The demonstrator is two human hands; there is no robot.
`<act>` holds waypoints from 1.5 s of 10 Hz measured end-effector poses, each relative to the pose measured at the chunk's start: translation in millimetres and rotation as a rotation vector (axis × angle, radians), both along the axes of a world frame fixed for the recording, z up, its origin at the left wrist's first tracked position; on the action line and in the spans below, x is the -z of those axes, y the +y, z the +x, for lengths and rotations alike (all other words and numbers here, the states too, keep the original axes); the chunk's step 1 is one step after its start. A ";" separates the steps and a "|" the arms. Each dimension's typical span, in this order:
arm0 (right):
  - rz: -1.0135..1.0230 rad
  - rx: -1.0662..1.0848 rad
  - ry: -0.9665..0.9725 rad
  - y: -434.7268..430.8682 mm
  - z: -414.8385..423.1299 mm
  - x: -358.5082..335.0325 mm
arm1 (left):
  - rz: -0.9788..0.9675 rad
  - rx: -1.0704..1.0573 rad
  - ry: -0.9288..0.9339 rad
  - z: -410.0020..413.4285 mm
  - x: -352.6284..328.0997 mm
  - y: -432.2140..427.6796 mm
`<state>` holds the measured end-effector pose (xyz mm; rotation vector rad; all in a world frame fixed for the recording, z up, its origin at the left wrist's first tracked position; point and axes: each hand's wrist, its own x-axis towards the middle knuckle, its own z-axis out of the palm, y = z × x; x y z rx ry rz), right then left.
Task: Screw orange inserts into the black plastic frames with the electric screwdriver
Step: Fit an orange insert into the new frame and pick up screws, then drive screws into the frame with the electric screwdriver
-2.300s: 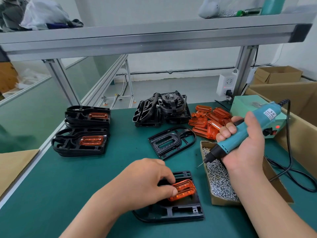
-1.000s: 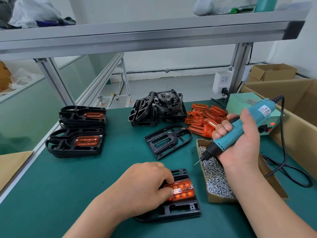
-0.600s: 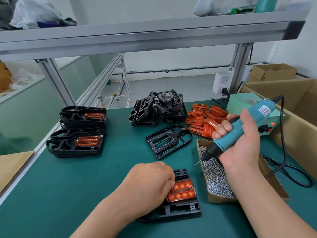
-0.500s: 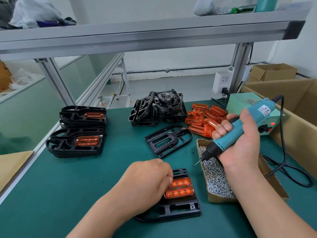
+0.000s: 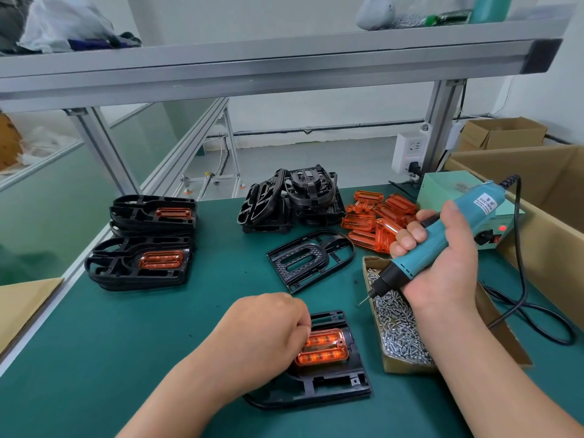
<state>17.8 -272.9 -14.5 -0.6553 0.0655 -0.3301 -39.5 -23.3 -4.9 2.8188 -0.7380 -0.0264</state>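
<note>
Currently left hand (image 5: 265,336) bottom centre, fingers curled onto the left end of the orange insert (image 5: 322,350), which sits in the black frame (image 5: 328,384) on the desk (image 5: 126,343). Right hand (image 5: 442,267) centre right grips the electric screwdriver (image 5: 442,241), bit tip at the screw box (image 5: 398,327) left edge, apart from the frame

I see L hand (image 5: 265,336) low, knuckles up, fingers curled, tips hidden. R hand (image 5: 442,267) raised, wrapped round screwdriver (image 5: 434,245), thumb on top.
</note>
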 end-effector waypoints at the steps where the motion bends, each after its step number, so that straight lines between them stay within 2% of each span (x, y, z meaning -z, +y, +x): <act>1: 0.000 0.000 -0.003 0.1 -0.5 0.5 | -0.011 -0.004 0.009 -0.1 0.7 -0.4; 4: -0.014 -0.001 -0.005 -0.2 0.4 1.4 | -0.029 -0.015 0.002 -1.9 4.5 -4.9; 6: -0.022 0.004 -0.014 -0.2 0.1 1.5 | -0.114 -0.011 -0.044 -1.5 5.8 -3.5; 8: -0.015 0.007 -0.013 0.6 -0.1 0.3 | -0.204 0.058 0.075 -2.6 2.3 1.4; 9: -0.007 0.004 -0.012 1.1 0.2 -0.7 | -0.472 -0.046 0.245 0.0 5.7 -0.1; 10: 0.015 -0.002 -0.016 0.8 0.3 -1.7 | -1.039 -0.309 0.554 11.4 2.9 4.6; 11: 0.017 -0.003 -0.014 0.7 -1.3 -1.7 | -1.797 -0.406 0.932 24.3 -4.4 14.2; 12: 0.008 -0.002 -0.018 1.1 -1.1 -1.7 | -2.103 -0.487 1.045 28.1 -6.8 19.0; 13: 0.002 -0.007 -0.015 1.6 -1.0 -2.2 | -2.038 -0.452 1.084 25.7 -5.3 13.1; 14: 0.002 -0.003 -0.016 1.4 -2.1 -1.8 | -1.876 -0.357 1.056 21.8 -4.7 9.3; 15: 0.000 -0.005 -0.017 2.3 -3.2 -2.7 | -1.707 -0.334 0.909 18.1 -5.7 7.7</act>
